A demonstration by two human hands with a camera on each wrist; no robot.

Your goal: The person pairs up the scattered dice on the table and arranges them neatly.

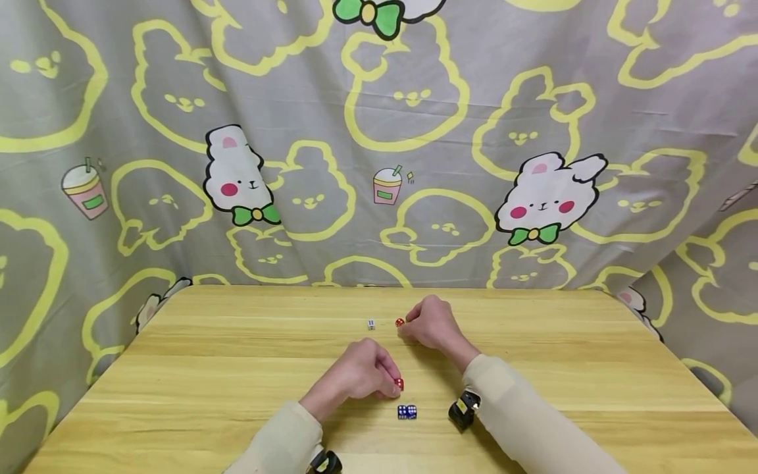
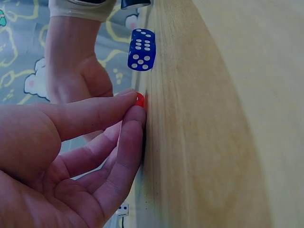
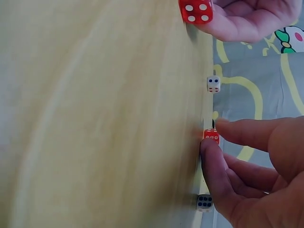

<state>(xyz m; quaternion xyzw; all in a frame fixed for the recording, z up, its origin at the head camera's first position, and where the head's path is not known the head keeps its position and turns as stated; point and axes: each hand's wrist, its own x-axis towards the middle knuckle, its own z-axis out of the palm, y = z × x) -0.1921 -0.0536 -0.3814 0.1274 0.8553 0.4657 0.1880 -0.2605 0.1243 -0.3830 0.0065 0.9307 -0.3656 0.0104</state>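
Observation:
My left hand [image 1: 362,370] pinches a red die [image 1: 399,384] between thumb and fingertips, at the tabletop near the middle. In the left wrist view this red die [image 2: 139,99] mostly hides behind the fingertips. Farther back, my right hand [image 1: 435,324] has thumb and forefinger at a second red die [image 1: 399,322]. The right wrist view has that die [image 3: 211,136] between the two fingertips. To its left stands a white die [image 1: 371,324]. Another white die [image 3: 204,203] shows beyond the right fingers; the hand hides it in the head view.
Two blue dice [image 1: 407,412] sit side by side in front of the left hand. The wooden table [image 1: 237,342] ends at a grey curtain [image 1: 308,118] with cartoon prints. Black wrist cameras [image 1: 464,411] hang under both sleeves.

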